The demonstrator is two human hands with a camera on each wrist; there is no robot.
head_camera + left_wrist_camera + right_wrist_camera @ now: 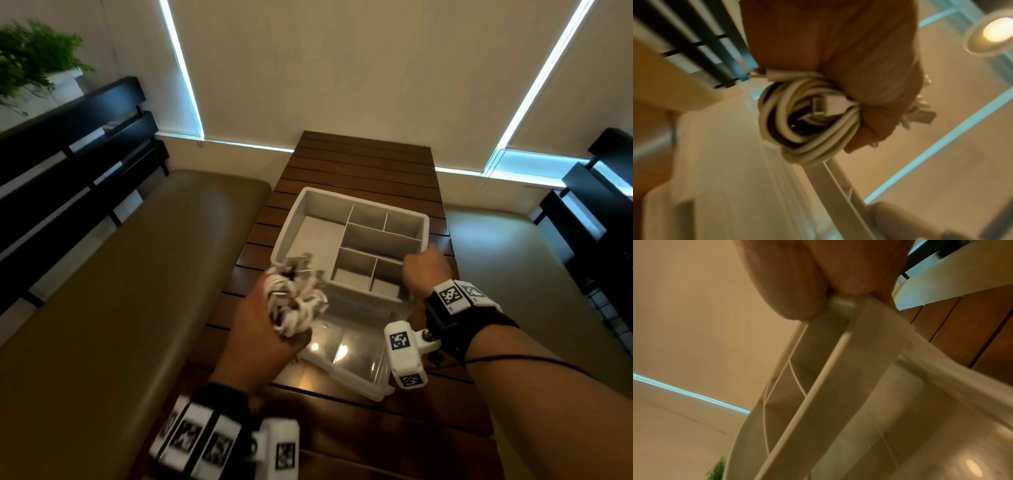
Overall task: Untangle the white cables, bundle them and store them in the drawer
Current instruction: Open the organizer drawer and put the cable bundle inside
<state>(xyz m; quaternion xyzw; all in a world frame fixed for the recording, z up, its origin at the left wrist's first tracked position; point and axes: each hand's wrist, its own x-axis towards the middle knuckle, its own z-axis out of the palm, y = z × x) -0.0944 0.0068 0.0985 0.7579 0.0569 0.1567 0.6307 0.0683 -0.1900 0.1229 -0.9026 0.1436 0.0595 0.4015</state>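
Divided tray (349, 202) on the table (363, 161), behind the clear bin (352, 359); benches left (137, 260) and right (507, 253).

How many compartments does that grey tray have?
6. In the tray: one long compartment down its left side, two small ones at the far right, one wide one in the middle, two small ones nearest. The right hand hides part of one.

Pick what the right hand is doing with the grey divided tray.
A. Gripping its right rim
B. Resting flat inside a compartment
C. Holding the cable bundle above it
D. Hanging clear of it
A: the right hand curls over the divided tray's right rim, while the left hand holds the cable bundle.
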